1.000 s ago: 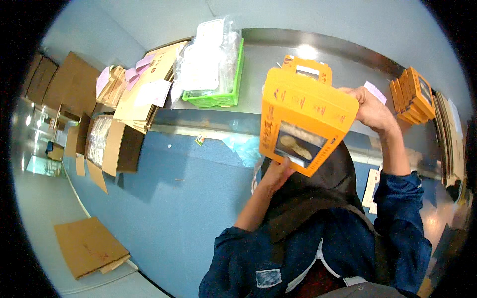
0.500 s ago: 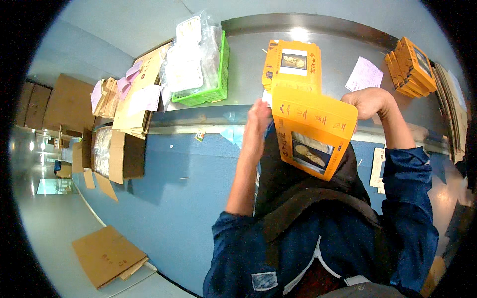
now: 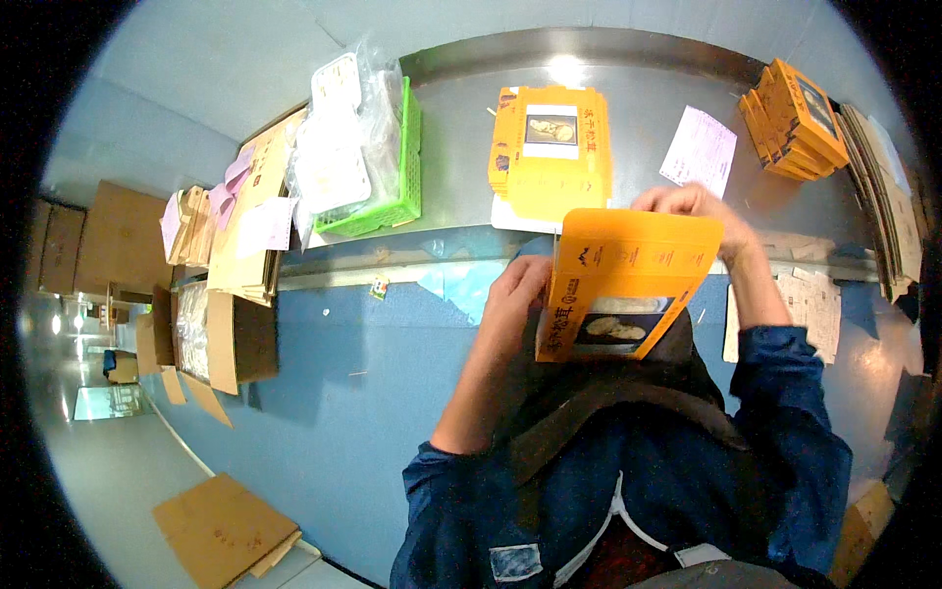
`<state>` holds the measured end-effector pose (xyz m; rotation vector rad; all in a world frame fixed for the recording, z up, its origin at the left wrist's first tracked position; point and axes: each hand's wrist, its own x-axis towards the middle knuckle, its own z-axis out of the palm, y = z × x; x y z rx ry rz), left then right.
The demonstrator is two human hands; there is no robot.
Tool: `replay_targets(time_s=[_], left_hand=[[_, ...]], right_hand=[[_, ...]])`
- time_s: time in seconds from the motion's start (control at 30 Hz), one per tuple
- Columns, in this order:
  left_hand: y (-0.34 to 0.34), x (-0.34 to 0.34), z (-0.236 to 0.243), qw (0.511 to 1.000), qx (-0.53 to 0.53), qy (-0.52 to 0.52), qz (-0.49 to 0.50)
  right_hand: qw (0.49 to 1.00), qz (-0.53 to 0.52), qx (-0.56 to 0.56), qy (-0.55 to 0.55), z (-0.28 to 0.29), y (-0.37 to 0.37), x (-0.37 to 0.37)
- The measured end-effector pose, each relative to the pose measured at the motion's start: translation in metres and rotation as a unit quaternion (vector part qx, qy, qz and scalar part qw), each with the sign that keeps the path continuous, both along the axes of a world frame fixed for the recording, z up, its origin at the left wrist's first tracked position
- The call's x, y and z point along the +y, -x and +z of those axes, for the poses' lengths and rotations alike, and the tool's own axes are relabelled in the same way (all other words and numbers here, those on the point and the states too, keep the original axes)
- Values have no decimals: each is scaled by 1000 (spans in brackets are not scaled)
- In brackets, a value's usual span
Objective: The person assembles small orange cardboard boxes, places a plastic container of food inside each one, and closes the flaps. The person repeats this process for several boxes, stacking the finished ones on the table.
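Observation:
An open orange carton (image 3: 618,265) with a picture window is held up before my dark apron, its large flap upward. My left hand (image 3: 520,290) is closed on its left edge, with fingertips partly hidden behind it. My right hand (image 3: 692,211) is at the carton's upper right corner, fingers bent behind the flap and partly out of sight. Beyond it, on the steel bench, lies a stack of similar flat orange cartons (image 3: 559,167) with windows, on something white.
A green basket (image 3: 407,157) holds clear bags and white trays. Flat cardboard (image 3: 250,245) with pink papers and an open box (image 3: 240,339) are at left. Orange boxes (image 3: 819,118), a pink sheet (image 3: 702,147) and stacked cardboard (image 3: 873,196) are at right. Cardboard (image 3: 226,525) lies lower left.
My left hand has left the carton's bottom edge for its left edge. The carton has moved down and toward me from over the stack, which shows more fully now.

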<state>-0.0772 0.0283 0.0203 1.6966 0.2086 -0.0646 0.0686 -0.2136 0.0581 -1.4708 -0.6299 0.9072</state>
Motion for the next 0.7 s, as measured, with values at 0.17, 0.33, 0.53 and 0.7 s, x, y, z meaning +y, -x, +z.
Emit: replay_targets(time_s=[0.17, 0.33, 0.53, 0.7], left_hand=[[-8, -8, 16, 942, -44, 327, 65], [-1, 8, 10, 924, -53, 365, 99], [13, 22, -4, 897, -97, 430, 29], [17, 35, -18, 926, -66, 371, -13]], right_hand=[[994, 22, 64, 89, 12, 10, 19], [937, -194, 192, -218, -27, 27, 12], [900, -129, 254, -331, -37, 54, 17], [862, -127, 402, -280, -24, 55, 5]])
